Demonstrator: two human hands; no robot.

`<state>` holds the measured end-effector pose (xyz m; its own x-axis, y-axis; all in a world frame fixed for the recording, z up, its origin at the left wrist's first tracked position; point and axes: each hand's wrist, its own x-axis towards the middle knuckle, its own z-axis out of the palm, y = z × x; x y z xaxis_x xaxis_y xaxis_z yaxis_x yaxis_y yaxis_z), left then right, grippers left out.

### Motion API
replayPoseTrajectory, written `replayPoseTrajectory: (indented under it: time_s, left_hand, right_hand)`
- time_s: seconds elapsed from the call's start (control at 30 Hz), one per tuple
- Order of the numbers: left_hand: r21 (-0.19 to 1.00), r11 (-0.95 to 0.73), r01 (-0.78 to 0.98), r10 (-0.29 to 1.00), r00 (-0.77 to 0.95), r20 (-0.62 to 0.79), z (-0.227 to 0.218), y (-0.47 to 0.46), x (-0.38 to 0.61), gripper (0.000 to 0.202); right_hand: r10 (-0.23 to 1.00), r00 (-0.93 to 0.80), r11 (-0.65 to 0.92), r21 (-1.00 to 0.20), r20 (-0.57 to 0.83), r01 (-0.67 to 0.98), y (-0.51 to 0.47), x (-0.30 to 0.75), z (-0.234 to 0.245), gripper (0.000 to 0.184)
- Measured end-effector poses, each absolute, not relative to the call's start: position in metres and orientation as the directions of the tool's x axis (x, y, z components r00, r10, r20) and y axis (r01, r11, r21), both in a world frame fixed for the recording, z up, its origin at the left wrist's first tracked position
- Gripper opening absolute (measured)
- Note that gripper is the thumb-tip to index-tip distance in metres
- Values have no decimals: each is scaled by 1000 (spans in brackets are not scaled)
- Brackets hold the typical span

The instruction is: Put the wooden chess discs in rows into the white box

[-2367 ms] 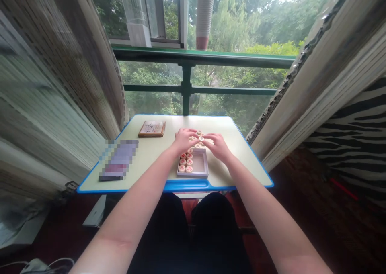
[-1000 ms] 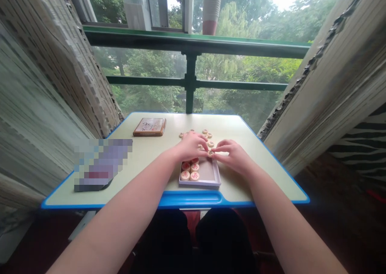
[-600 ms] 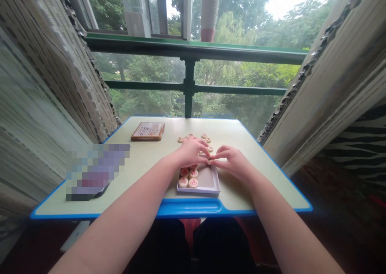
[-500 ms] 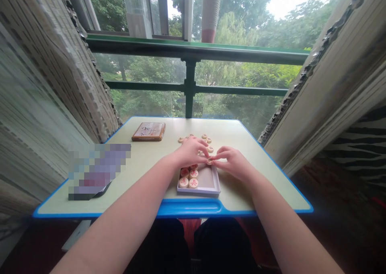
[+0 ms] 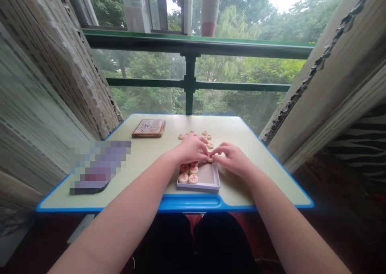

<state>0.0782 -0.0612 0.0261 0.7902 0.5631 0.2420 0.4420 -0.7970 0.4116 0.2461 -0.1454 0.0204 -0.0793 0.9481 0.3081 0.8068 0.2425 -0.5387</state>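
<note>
A round wooden Chinese chess piece with a dark character is at the far right corner of a shallow white box. My right hand pinches it from the right with thumb and fingertips. From the left, my left hand reaches over the box's far side, its curled fingertips closed against the same piece. Red-marked chess pieces sit in rows along the box's left side; my left hand hides some at the far end. Bare box floor shows on the right.
Several loose chess pieces lie beyond my hands, partly covered by the left one. A flat brown box rests at the back left of the table. At left lies a pixelated object. Curtains flank the window.
The chess piece, gripped by both hands, has shifted slightly, and the right fingers have moved a little over it. The whole view has tilted slightly; the box and other pieces keep their places.
</note>
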Motion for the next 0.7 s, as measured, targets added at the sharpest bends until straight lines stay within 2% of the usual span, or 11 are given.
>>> replayPoseTrajectory:
  time_s: [0.2,0.4,0.7]
  left_hand:
    - [418,-783,461,581,782,226,25,-63,78,15]
    - [390,-816,427,543,797,264,25,-63,79,15]
    - [369,-842,394,503,822,269,25,-64,80,17]
  right_hand:
    - [951,-80,237,-543,297,805,-146,246,21,15]
    - [950,-107,259,-549,294,794,-146,247,20,18]
    - [961,-62,212,-570,271,794,-146,248,18,18]
